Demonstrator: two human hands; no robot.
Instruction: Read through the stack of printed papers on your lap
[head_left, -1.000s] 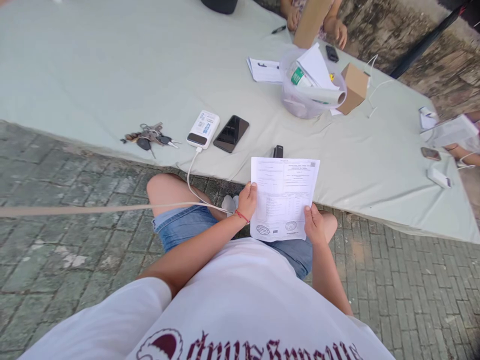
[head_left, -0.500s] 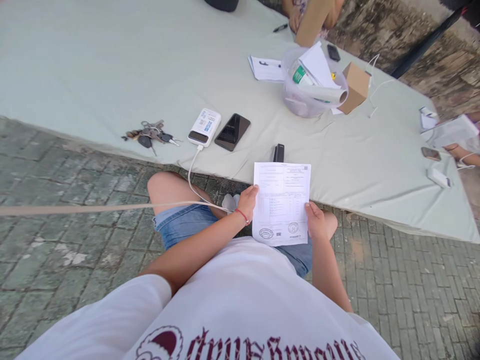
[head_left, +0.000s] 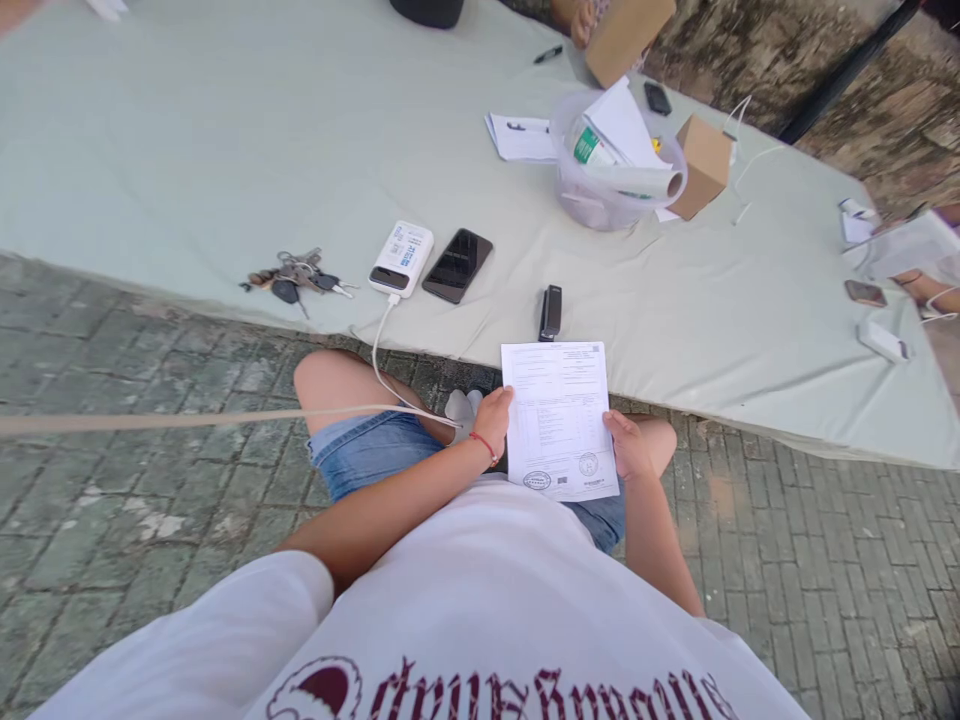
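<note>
Paper [head_left: 559, 425], ctr: wht w/ blk print. Ctr phone [head_left: 458, 266] blk; pwr bank [head_left: 403, 255] wht w/ blue print; desk [head_left: 247, 140] pale gray-grn.

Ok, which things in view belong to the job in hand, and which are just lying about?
In the job:
printed sheet
left hand and right hand, gripping its edges

Seemingly just lying about:
black stapler, untouched
bunch of keys
black smartphone
white power bank, cabled
translucent tub
</note>
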